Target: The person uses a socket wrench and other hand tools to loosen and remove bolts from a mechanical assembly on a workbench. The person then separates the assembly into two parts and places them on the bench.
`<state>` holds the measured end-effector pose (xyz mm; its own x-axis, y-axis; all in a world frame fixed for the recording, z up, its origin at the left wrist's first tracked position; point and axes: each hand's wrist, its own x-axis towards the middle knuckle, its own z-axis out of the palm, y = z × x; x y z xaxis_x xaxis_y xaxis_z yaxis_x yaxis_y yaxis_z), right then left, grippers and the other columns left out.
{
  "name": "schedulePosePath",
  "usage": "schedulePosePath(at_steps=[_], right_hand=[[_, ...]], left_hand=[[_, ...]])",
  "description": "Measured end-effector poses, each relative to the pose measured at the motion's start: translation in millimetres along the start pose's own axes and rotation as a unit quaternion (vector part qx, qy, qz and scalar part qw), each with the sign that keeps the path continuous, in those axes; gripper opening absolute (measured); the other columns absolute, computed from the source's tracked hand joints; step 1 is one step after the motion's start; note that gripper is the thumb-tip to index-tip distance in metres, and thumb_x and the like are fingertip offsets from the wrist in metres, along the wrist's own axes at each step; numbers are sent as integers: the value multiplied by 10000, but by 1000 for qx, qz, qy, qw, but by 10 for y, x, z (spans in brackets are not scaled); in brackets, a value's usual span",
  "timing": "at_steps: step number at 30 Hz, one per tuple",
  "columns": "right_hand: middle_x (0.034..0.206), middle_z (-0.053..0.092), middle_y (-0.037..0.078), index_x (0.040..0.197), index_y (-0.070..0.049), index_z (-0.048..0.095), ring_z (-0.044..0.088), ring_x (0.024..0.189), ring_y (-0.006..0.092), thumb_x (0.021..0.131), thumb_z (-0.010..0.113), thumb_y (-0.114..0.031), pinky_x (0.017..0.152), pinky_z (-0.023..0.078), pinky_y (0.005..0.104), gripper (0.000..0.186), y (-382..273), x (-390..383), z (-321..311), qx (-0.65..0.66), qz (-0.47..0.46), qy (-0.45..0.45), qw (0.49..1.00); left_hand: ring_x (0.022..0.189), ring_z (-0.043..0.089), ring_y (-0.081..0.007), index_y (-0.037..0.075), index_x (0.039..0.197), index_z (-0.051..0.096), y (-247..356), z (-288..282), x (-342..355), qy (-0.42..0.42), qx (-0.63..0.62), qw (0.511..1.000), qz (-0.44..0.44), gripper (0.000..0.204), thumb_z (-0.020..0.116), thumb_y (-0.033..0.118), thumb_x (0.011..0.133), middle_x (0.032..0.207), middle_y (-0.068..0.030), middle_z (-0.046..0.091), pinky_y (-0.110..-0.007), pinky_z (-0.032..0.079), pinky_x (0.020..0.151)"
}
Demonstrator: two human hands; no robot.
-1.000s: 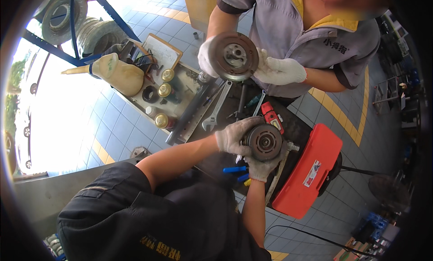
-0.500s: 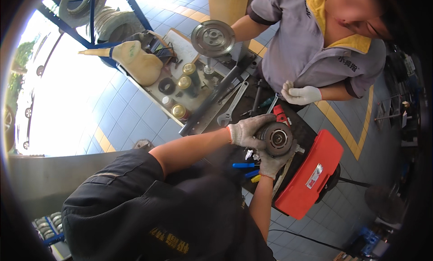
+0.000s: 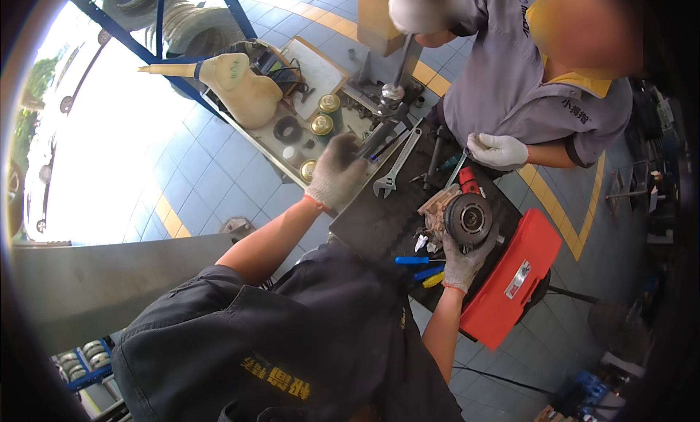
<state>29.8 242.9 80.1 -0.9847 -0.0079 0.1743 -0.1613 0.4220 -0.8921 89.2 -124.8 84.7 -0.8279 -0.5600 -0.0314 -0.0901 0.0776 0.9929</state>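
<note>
My right hand (image 3: 467, 265), in a grey-white knit glove, grips the lower side of a compressor-like metal part with a round black pulley (image 3: 468, 219). Its pale cast body (image 3: 436, 209) shows behind the pulley, over the dark bench. My left hand (image 3: 339, 174), gloved alike, is away from the part, beside the tray's near edge. Motion smears its fingers, so their closure is unclear. Between my hands lies an adjustable wrench (image 3: 397, 167). Blue-handled (image 3: 412, 260) and yellow-handled (image 3: 433, 280) tools sit left of my right hand.
A red case (image 3: 510, 280) stands at the bench's right edge. The tray (image 3: 240, 149) holds gold-topped cans (image 3: 322, 124), a black ring (image 3: 288, 130) and a beige jug (image 3: 248, 94). A co-worker's gloved hand (image 3: 498, 151) is across the bench. A metal rod (image 3: 403, 61) rises near them.
My left hand has let go of the pulley part and moved up-left toward the tray. My right hand still holds it. The co-worker's raised metal disc is no longer clearly visible.
</note>
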Motion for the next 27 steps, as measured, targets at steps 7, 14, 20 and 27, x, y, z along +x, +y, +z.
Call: schedulePosePath(at_steps=[7, 14, 20, 27], right_hand=[[1854, 402, 251, 1855, 14, 267, 445, 1697, 387, 877, 1013, -190, 1399, 388, 510, 1247, -96, -478, -214, 27, 70, 4, 997], [1763, 519, 277, 1770, 61, 416, 563, 1597, 408, 932, 968, -192, 1338, 456, 495, 1036, 128, -887, -476, -90, 107, 125, 982], [1408, 814, 250, 1454, -15, 780, 757, 1378, 411, 1013, 830, -380, 1190, 573, 489, 574, 166, -1118, -738, -189, 327, 113, 919], [1371, 829, 246, 1388, -116, 839, 757, 1341, 484, 1020, 773, -415, 1137, 604, 550, 479, 261, -632, -437, -257, 342, 63, 902]], left_hand=[[1193, 723, -183, 7, 1644, 534, 66, 14, 71, -23, 43, 999, -18, 643, 786, 113, 1062, 1421, -115, 700, -360, 607, 1060], [1204, 800, -269, -2, 1570, 632, -37, 368, 26, -182, 77, 977, 75, 625, 813, 218, 1014, 1348, -164, 790, -417, 636, 1058], [1175, 810, -231, -8, 1471, 705, -38, 666, 152, -441, 190, 872, 98, 467, 785, 170, 1047, 1296, -159, 833, -406, 644, 1032], [1186, 828, -434, 74, 1314, 814, -156, 1096, -438, -570, 457, 667, 147, 470, 748, 426, 1010, 1212, -223, 867, -545, 655, 1032]])
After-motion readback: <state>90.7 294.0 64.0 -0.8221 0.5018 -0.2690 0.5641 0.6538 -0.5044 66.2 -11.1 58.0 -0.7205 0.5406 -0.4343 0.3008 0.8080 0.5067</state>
